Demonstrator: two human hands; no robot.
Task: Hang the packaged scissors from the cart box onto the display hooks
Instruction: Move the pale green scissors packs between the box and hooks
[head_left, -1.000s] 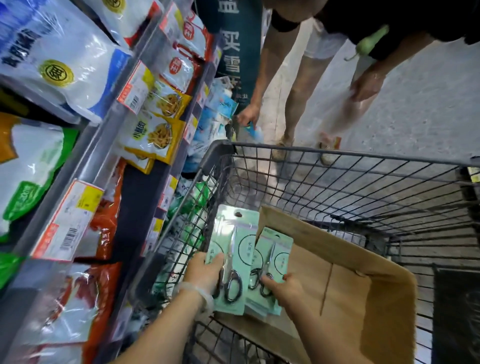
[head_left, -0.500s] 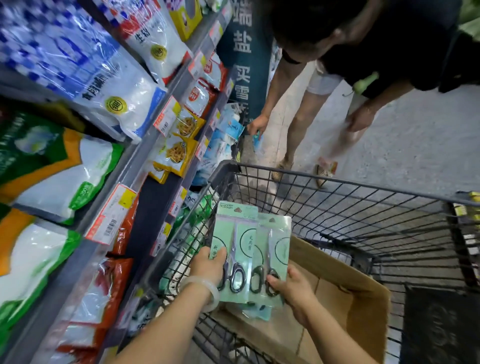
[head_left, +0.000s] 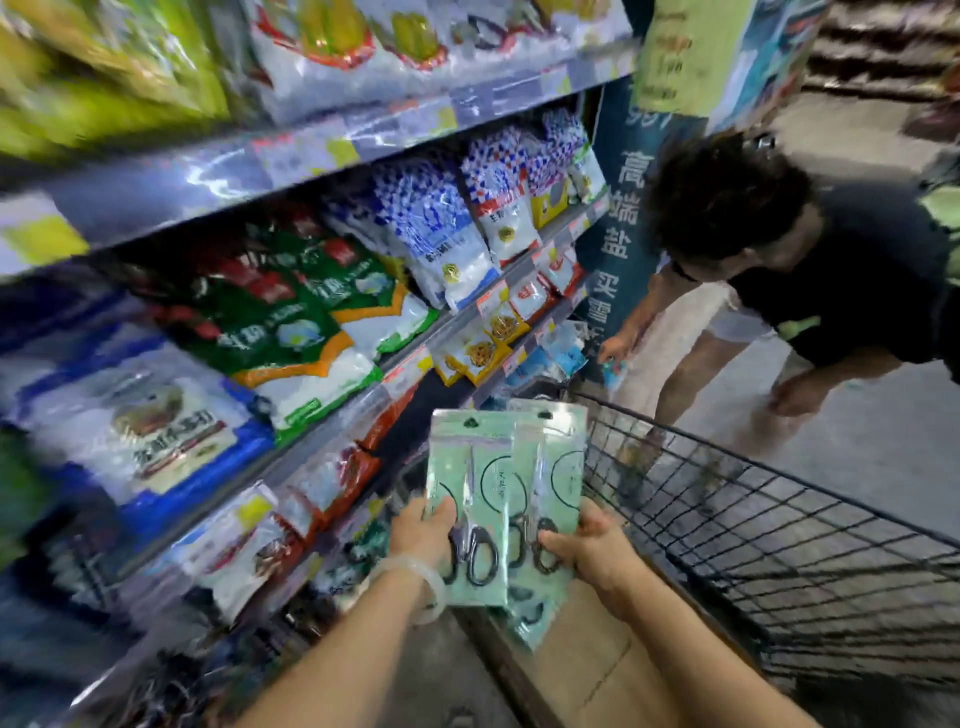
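- Right, both hands are up over the near-left corner of the cart (head_left: 753, 525), each clamped on mint-green scissor packs.
- The left hand (head_left: 423, 530) grips the front pack (head_left: 470, 499) at its lower left edge, thumb laid across the card beside the black handles.
- The right hand (head_left: 592, 545) pinches a second pack (head_left: 553, 467) at its bottom right corner, tucked just behind the first; more packs seem to be fanned below, though blur makes the count uncertain.
- Under them sits the cardboard box (head_left: 587, 670) in the cart's near end.
- Handling, as a judgement: flat card-and-film packs, light and fairly stiff, glossy enough to slide against each other, with the metal scissors weighting the bottom.
- Best hold for hanging is probably low on the card, leaving the top hang hole (head_left: 471, 422) clear.
- No display hooks show; the shelves (head_left: 322, 150) alongside carry bagged goods only.
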